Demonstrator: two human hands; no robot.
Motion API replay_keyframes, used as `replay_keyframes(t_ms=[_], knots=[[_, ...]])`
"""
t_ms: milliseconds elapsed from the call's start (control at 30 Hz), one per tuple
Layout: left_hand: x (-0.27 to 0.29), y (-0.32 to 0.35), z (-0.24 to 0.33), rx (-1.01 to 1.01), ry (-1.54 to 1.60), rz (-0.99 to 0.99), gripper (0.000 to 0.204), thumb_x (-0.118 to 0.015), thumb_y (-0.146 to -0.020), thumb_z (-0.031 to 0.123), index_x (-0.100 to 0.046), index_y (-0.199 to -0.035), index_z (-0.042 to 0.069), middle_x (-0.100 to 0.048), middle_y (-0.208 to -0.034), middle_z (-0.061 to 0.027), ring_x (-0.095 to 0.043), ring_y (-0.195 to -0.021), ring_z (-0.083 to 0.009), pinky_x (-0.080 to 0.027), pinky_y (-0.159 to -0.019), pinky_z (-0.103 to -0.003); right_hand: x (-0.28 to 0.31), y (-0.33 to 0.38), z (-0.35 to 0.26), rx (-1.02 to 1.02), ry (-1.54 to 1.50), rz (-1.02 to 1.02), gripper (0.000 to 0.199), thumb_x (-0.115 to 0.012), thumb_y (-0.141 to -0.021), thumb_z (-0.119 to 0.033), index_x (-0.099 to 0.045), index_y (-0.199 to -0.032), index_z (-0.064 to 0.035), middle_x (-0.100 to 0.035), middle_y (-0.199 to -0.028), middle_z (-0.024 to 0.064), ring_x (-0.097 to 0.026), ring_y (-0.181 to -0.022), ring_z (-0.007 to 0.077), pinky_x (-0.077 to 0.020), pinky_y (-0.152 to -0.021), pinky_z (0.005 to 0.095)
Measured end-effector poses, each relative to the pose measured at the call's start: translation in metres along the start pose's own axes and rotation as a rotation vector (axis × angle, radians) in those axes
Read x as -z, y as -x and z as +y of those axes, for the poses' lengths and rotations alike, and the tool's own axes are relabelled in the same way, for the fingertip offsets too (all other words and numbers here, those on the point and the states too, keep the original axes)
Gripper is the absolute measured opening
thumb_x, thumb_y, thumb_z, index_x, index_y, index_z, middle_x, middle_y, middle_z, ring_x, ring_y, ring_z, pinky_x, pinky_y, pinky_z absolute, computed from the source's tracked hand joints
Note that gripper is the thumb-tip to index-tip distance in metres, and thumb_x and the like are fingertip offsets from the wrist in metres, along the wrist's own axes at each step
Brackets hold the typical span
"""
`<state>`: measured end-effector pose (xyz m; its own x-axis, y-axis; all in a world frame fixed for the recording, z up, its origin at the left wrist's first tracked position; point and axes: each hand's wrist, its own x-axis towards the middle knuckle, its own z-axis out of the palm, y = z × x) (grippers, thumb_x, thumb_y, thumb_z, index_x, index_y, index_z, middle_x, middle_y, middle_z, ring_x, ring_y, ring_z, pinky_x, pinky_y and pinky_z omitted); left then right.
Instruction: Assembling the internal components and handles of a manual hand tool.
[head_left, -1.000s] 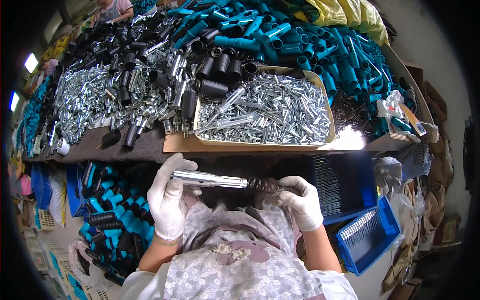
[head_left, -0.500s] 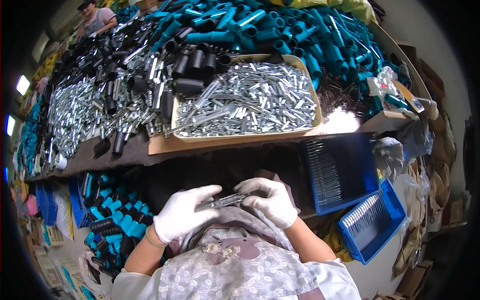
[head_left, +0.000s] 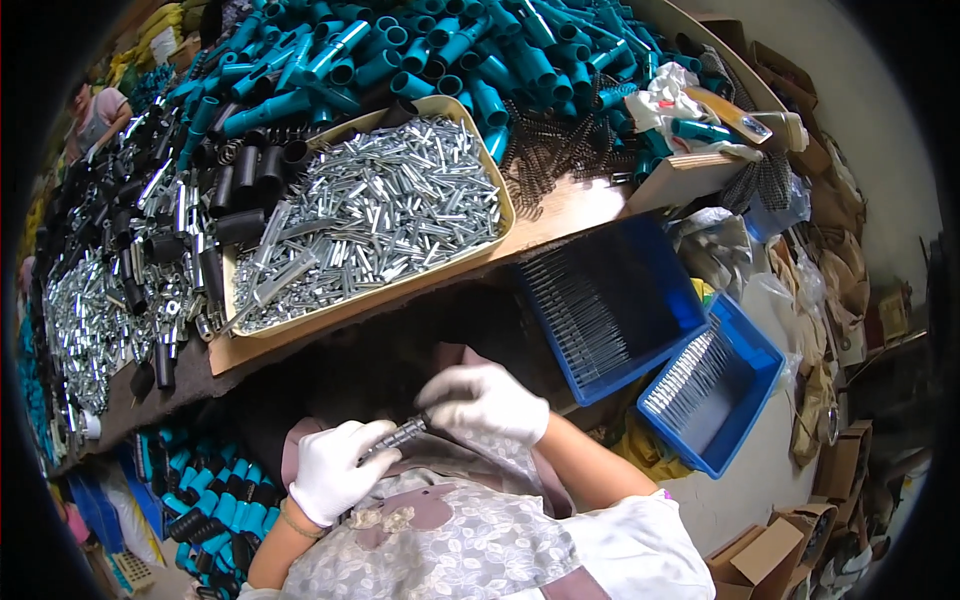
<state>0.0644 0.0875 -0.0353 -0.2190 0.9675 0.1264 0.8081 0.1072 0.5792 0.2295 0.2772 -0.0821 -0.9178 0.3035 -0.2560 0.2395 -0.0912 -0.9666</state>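
Observation:
In front of my apron, my left hand (head_left: 342, 468), in a white glove, is closed around a small bunch of slim metal rods (head_left: 405, 435). Their exact shape is hard to make out. My gloved right hand (head_left: 487, 402) curls its fingers at the far end of the rods; those fingertips are slightly blurred. Beyond both hands, a cream tray (head_left: 365, 310) heaped with short silvery metal pins (head_left: 400, 200) stands at the bench edge. To the right are two blue bins (head_left: 650, 350) (head_left: 735, 440) with metal rods lined up in rows.
Teal tubes (head_left: 480, 50) pile up at the back of the bench, with dark springs (head_left: 555, 150) beside them. Black sleeves (head_left: 235, 180) and loose metal parts (head_left: 80, 330) cover the left. Teal-and-black pieces (head_left: 215, 500) lie low at left. Cardboard boxes (head_left: 765, 555) stand lower right. Another person (head_left: 100, 115) is far left.
My view has swung to the right, so the bench appears tilted and shifted left. My left hand sits lower on the rods, and my right hand has moved over their far end.

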Motion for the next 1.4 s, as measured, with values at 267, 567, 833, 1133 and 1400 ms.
replay_keyframes(t_ms=[267,567,833,1133,1400], knots=[[-0.006,0.010,-0.007,0.295,0.300,0.114,0.033,-0.072,-0.074,-0.002,-0.070,-0.107,-0.005,-0.074,-0.096,-0.0191,-0.073,-0.084,-0.0269,-0.057,-0.077,-0.033,0.165,0.035,0.093,-0.046,1.090,0.677,0.012,-0.063,-0.078,-0.011,-0.074,-0.084,-0.0090,-0.070,-0.086,0.0171,-0.068,-0.083,0.0367,-0.0545,-0.075,0.0440],[-0.017,0.009,-0.002,0.248,0.302,0.093,0.035,-0.071,-0.076,0.000,-0.069,-0.111,-0.004,-0.072,-0.099,-0.0194,-0.072,-0.088,-0.0291,-0.055,-0.079,-0.033,0.148,0.058,0.137,-0.623,1.457,0.367,0.016,-0.064,-0.074,-0.009,-0.077,-0.081,-0.0054,-0.073,-0.085,0.0191,-0.072,-0.084,0.0359,-0.0576,-0.074,0.0424],[-0.018,0.023,-0.010,0.237,0.340,0.154,0.036,-0.073,-0.076,-0.001,-0.069,-0.112,-0.003,-0.072,-0.098,-0.0191,-0.072,-0.087,-0.0302,-0.055,-0.076,-0.033,0.135,0.036,0.139,-0.750,1.586,0.326,0.016,-0.064,-0.077,-0.007,-0.079,-0.084,-0.0088,-0.075,-0.093,0.0148,-0.073,-0.088,0.0310,-0.0586,-0.073,0.0385],[-0.019,0.031,-0.019,0.263,0.384,0.210,0.035,-0.072,-0.077,-0.001,-0.069,-0.112,-0.003,-0.072,-0.099,-0.0191,-0.071,-0.090,-0.0304,-0.055,-0.079,-0.034,0.127,0.034,0.129,-0.606,1.667,0.238,0.017,-0.062,-0.083,-0.009,-0.079,-0.087,-0.0086,-0.076,-0.092,0.0137,-0.074,-0.086,0.0306,-0.0585,-0.069,0.0400],[-0.017,0.037,-0.026,0.327,0.375,0.214,0.033,-0.069,-0.079,0.000,-0.068,-0.112,-0.007,-0.073,-0.102,-0.0195,-0.071,-0.094,-0.0286,-0.054,-0.085,-0.034,0.147,0.048,0.104,-0.536,1.465,0.367,0.016,-0.061,-0.080,-0.008,-0.076,-0.087,-0.0089,-0.073,-0.090,0.0193,-0.071,-0.087,0.0373,-0.0573,-0.077,0.0441]])
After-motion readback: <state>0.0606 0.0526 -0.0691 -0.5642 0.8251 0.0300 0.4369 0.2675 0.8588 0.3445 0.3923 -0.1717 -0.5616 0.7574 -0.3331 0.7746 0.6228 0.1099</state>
